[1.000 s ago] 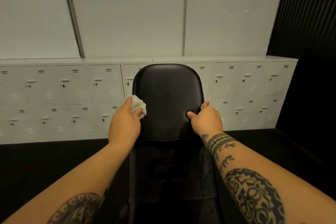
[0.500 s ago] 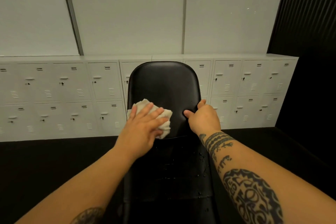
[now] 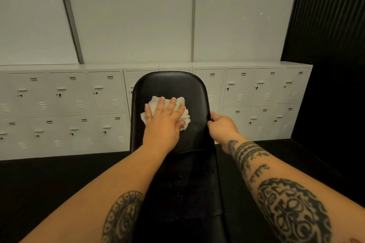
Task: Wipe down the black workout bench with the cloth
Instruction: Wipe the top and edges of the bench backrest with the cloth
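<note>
The left hand (image 3: 165,122) has slid the cloth (image 3: 182,113) from the backrest's (image 3: 171,82) left edge up to its middle.

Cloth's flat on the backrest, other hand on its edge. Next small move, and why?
Probably slide the cloth rightward across the backrest, toward the edge the right hand grips. The left hand presses it flat slightly left of centre, so the right strip lies uncovered, and the grip steadies the pad. Droplets on the seat below can wait.
</note>
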The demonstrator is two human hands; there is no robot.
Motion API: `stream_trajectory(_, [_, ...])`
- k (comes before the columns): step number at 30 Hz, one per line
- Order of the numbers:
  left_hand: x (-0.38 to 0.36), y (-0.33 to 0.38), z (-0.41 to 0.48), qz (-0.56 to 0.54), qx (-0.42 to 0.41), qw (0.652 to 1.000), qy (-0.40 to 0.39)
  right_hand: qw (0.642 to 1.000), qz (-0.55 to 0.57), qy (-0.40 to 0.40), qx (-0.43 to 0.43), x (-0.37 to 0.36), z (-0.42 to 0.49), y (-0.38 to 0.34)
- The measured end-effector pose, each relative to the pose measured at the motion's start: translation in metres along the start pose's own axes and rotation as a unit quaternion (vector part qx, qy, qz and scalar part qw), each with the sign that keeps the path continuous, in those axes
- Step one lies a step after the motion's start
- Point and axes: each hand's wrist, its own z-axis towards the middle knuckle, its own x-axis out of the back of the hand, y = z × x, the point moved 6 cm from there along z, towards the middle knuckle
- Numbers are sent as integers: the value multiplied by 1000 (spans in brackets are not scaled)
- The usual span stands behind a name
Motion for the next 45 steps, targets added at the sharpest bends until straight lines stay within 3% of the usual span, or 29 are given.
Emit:
stream_trajectory(2, [-6, 21, -17, -11, -42, 999, -22, 994, 103, 39, -27, 16, -11, 6])
stream_trajectory(5, [-13, 34, -36, -31, -89, 993, -72, 982, 159, 88, -46, 29, -29, 18])
stream_trajectory(11, [-5, 15, -56, -56, -124, 981, -140, 993, 98, 68, -24, 13, -53, 38])
stream_trajectory(16, [12, -51, -48, -45, -23, 997, -59, 995, 0, 67, 72, 2, -56, 23])
stream_trajectory(20, [16, -63, -21, -50, 88, 994, -44, 968, -109, 86, 210, -11, -64, 1])
stream_trajectory(23, [27, -43, -5, -113, 158, 981, 13, 966, -51, 87, 240, -25, -64, -9])
stream_trajectory(26, [38, -16, 8, -298, 198, 933, 38, 974, 147, 23, 170, -39, -59, -24])
stream_trajectory(29, [41, 26, 14, -557, 205, 803, -45, 918, 378, -23, 116, -46, -53, -47])
stream_trajectory(31, [41, 44, 15, -663, 223, 701, -141, 908, 408, 34, 85, -31, -51, -52])
stream_trajectory(32, [43, 47, 16, -676, 222, 680, -178, 920, 375, 85, 83, -20, -50, -51])
stream_trajectory(33, [46, 44, 17, -658, 207, 696, -197, 929, 338, 125, 86, -12, -49, -47])
stream_trajectory(35, [56, 26, 20, -598, 175, 764, -169, 932, 301, 174, 102, 3, -44, -38])
stream_trajectory(38, [69, -36, 18, -454, 229, 860, 31, 950, 183, 222, 122, 22, -33, -25])
stream_trajectory(40, [62, -76, 3, -304, 285, 905, 81, 971, -14, 193, 142, 17, -26, -22])
stream_trajectory(42, [39, -95, -14, -289, 312, 905, 35, 960, -164, 130, 185, -6, -24, -19])
stream_trajectory(45, [14, -88, -34, -385, 286, 877, -2, 925, -231, 86, 288, -41, -33, -29])
